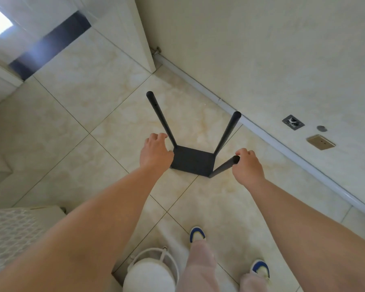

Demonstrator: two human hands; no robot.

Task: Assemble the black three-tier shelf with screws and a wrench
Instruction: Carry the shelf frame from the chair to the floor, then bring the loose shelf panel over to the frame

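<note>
A person stands over a tiled floor [76, 127] beside a pale wall [261, 49], both bare arms stretched down toward a partly built black shelf. The frame rests on the tiles close to the wall's baseboard: 1 black square panel [193, 162] lies flat at the bottom, and 3 black poles rise from its corners — a far-left pole [161, 119], a far-right pole [228, 131] and a near-right pole [224, 167]. A 4th pole at the near-left corner cannot be made out; the left hand covers that spot.

The right hand [248, 167] closes its fingers around the top of the near-right pole. The left hand [156, 151] hovers curled beside the far-left pole and the panel's near-left corner; whether it grips anything cannot be told.

By this view, only 1 tier of 3 appears fitted, so 2 panels and their fastening seem left to do. No screws and no wrench are visible. A white round appliance [151, 275] sits by the person's blue-and-white shoes [197, 233], well apart from the frame.
</note>
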